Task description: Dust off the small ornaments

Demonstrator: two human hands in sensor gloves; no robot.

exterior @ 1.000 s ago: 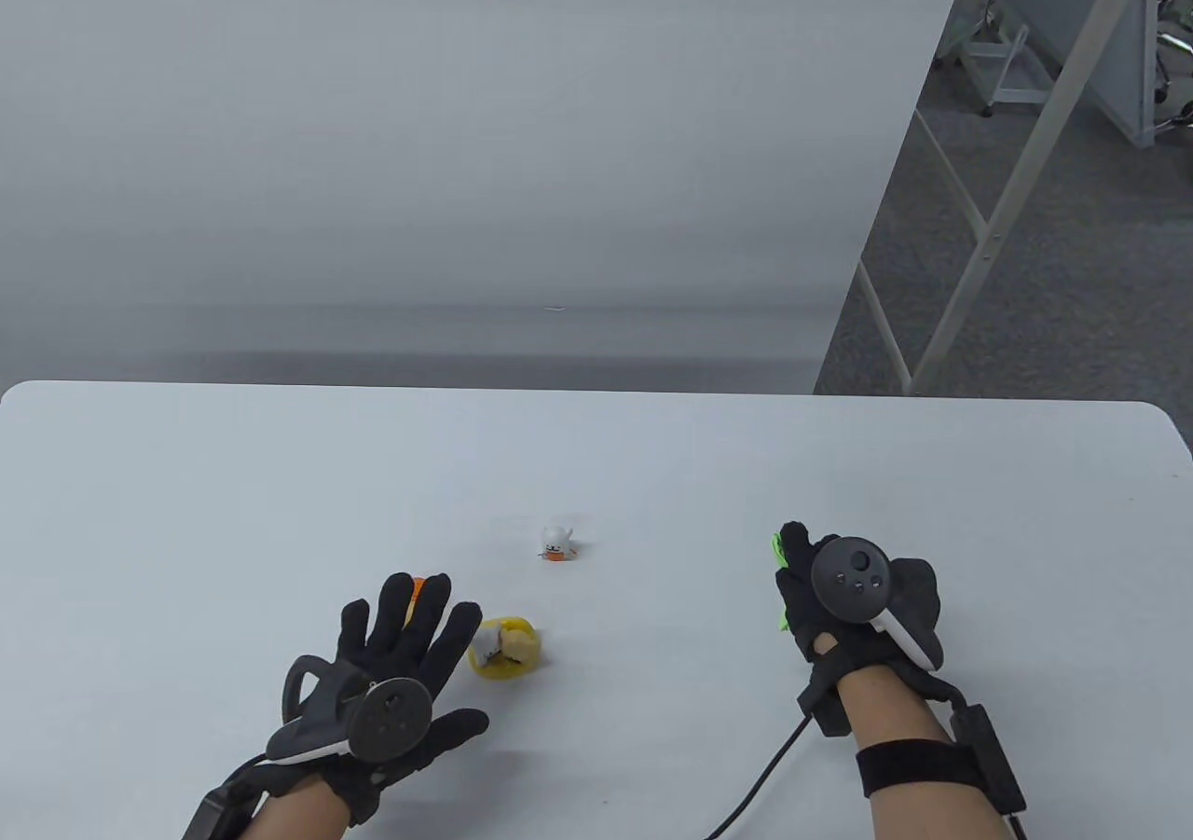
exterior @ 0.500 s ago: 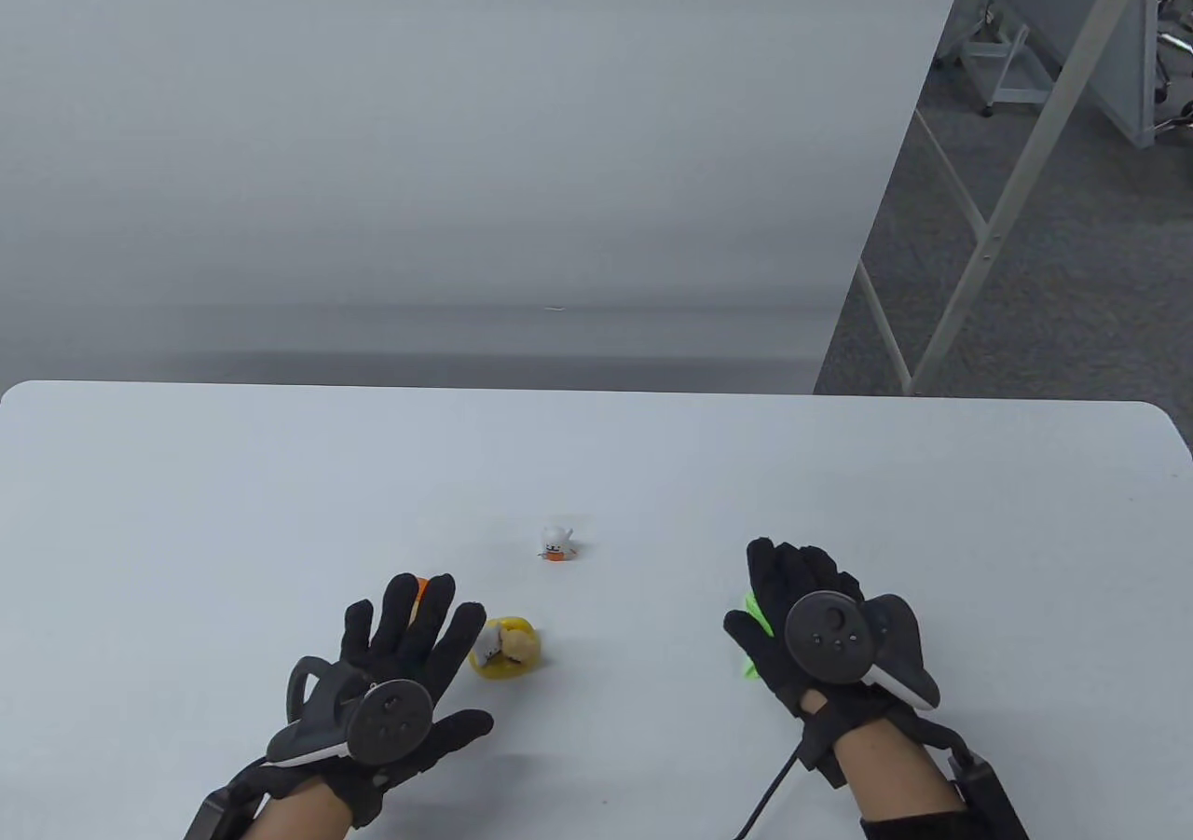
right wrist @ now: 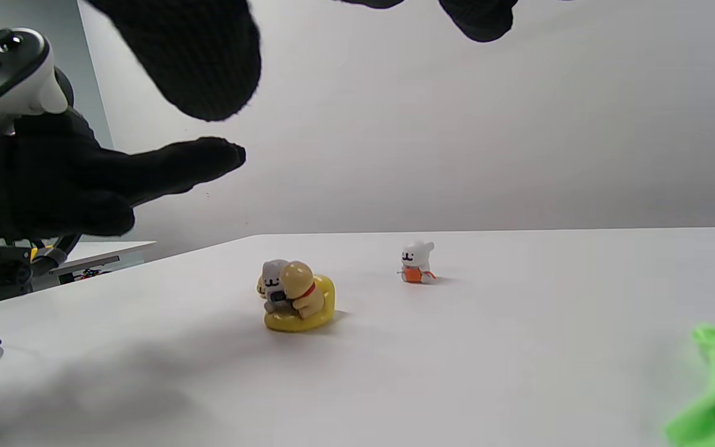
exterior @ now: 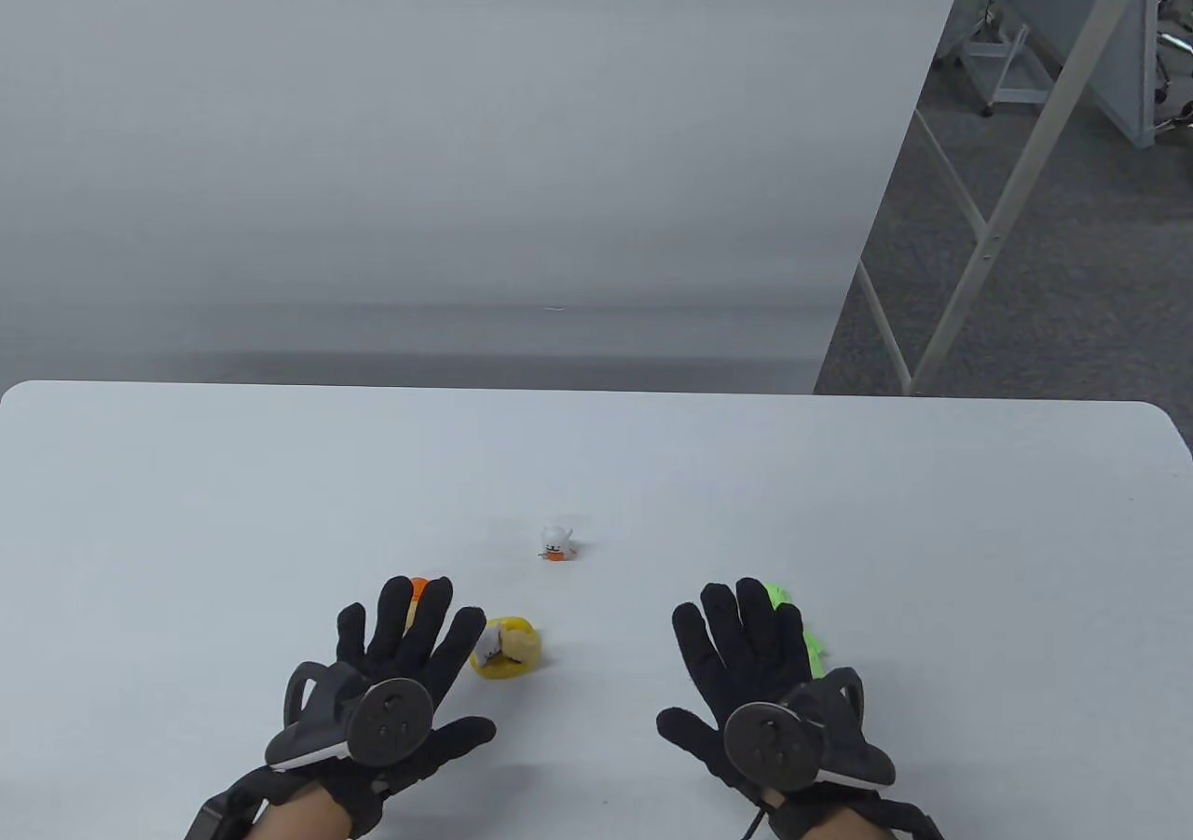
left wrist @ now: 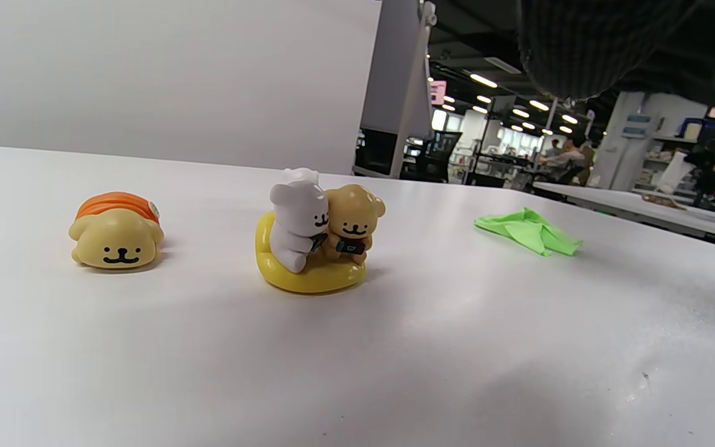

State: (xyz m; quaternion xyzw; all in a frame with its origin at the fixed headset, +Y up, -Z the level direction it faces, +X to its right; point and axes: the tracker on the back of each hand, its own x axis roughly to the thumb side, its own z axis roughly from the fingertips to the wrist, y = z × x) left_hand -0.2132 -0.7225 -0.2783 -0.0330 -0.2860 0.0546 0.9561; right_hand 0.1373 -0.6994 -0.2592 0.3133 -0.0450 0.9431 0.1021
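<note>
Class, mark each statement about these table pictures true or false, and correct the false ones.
1. Three small figurines stand on the table. True.
2. The right hand grips the green cloth. False: the cloth lies loose on the table beside the spread hand.
3. The white and tan bears sit on a yellow base. True.
4. The left hand holds the orange-backed dog. False: the dog rests on the table, untouched.
5. The small white figurine lies farthest from the person. True.
</note>
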